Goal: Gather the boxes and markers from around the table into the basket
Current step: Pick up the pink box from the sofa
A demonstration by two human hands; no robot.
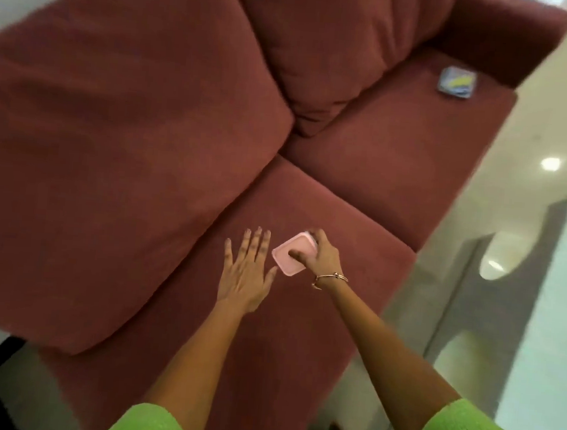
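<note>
R hand [319, 256] closed on pink box [289, 254] | L hand [245, 273] open, empty | risk: box is dropped on sofa [129, 134], grip only at edge

Home living room: red sofa [314, 149], cushions [127, 151].

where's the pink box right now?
In the head view the pink box sits low and centre on the near seat cushion of the red sofa, under the right hand, whose fingers grip it, with the open left hand just beside it.
</note>
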